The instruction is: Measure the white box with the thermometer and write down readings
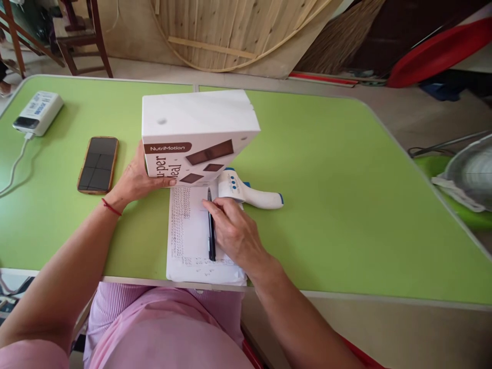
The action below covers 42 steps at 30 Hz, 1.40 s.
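Observation:
My left hand [140, 177] is closed around the lower left edge of a white NutriMotion box [200, 115], its thumb across the printed front. The box stands tilted over the top of some written sheets of paper [192, 271]. My right hand [236, 230] is over the sheets, its fingertips curled on a black pen [211, 241]. The pen points away from me along the paper. Just beyond that hand lies a white infrared thermometer [263, 198] with blue buttons, partly hidden by the box and my fingers.
A phone [98, 165] in an orange-edged case lies left on the green table [346, 205]. Farther left is a white device [38, 113] with a cable [17, 166]. Behind the table are a wooden chair [82, 41], a round wooden board [230, 31] and a red basin [434, 54].

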Each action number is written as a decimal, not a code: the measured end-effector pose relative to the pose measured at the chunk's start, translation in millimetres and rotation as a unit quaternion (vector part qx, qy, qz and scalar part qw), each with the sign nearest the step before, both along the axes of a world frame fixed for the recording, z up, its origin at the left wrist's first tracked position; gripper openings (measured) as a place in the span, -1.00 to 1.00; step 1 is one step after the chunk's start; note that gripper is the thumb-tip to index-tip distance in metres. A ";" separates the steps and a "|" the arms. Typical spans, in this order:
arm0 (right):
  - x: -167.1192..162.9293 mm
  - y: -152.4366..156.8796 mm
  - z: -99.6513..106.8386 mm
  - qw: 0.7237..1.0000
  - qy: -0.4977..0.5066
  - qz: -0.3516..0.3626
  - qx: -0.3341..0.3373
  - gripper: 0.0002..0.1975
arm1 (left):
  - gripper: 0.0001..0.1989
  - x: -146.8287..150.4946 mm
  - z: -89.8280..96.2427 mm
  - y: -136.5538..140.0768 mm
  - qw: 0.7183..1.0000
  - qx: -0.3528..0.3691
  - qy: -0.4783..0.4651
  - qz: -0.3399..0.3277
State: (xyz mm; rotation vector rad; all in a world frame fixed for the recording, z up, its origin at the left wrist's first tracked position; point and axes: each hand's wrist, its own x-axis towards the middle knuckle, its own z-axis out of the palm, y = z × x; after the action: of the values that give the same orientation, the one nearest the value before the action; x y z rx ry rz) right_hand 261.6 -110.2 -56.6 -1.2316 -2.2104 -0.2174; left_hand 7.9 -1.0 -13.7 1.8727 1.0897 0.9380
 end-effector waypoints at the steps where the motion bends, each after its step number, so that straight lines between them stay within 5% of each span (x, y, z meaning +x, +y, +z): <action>1: 0.3 0.0 -0.3 1.000 -0.011 -0.002 -0.012 -0.58 | -0.18 2.5 0.9 -1.6 0.999 -0.008 -0.035 0.006; 7: 1.4 -2.8 5.7 0.997 0.001 0.013 -0.079 -0.54 | -0.18 9.2 -2.9 -5.9 0.988 -0.031 -0.142 0.045; 16: 0.5 -1.9 7.5 0.995 0.045 -0.020 -0.081 -0.71 | -0.23 3.0 14.9 -11.5 0.989 0.000 -0.118 0.085; 22: 3.2 0.2 5.2 0.992 0.075 -0.035 -0.093 -0.76 | -0.42 -15.4 42.8 -17.7 0.984 -0.058 -0.164 -0.036; 26: 4.7 -1.5 4.3 0.988 0.086 -0.041 -0.124 -0.82 | -0.41 -15.3 65.7 -28.2 0.965 -0.179 -0.109 -0.159; 29: 5.8 -1.4 4.2 0.984 0.101 -0.030 -0.142 -0.76 | -0.39 -8.8 76.6 -35.3 0.953 -0.206 -0.069 -0.211; 39: 9.2 1.8 9.9 0.982 0.137 0.017 -0.125 -0.86 | -0.61 -9.7 76.1 -34.9 0.932 -0.217 -0.069 -0.283; 42: 9.9 3.8 14.2 0.978 0.196 0.023 -0.068 -0.90 | -0.64 -12.6 72.0 -32.2 0.932 -0.212 -0.067 -0.287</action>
State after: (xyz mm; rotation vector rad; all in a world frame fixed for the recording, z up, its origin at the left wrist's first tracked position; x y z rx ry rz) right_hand 271.5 -106.5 -42.4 -1.1772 -1.9290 0.1856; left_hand -4.6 -33.2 58.3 1.5956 0.5444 0.4372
